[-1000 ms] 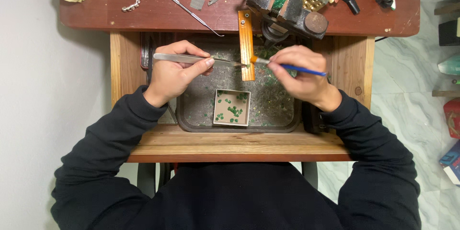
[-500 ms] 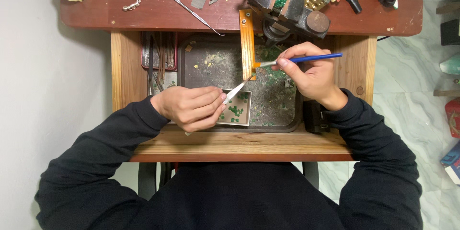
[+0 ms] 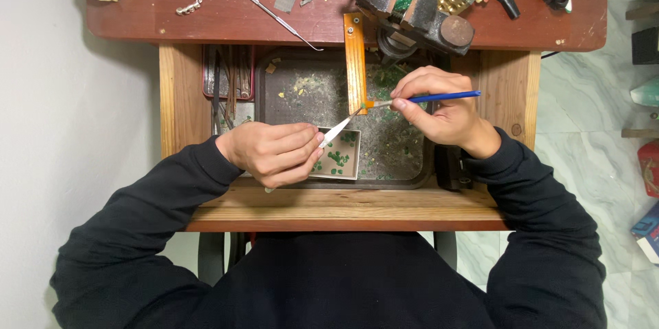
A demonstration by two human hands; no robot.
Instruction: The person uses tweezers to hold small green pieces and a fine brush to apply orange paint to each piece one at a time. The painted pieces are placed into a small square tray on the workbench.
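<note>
Filling the centre of the frame, a dark metal tray (image 3: 302,106) is sitting in an open wooden drawer (image 3: 180,89), below a red-brown bench top (image 3: 206,20) carrying a bench vise (image 3: 412,6) at upper centre. An orange strip (image 3: 355,61) is hanging down from the vise over the tray. The left hand (image 3: 271,153), lower centre-left, is gripping a flat metal spatula (image 3: 336,131) over a small box of green bits (image 3: 336,157). The right hand (image 3: 439,106) is pinching a blue-handled fine tool (image 3: 439,98). Both tips are meeting at the strip's lower end; bracing the wrists on the drawer edge and pressing lightly is probably steadying the work best.
</note>
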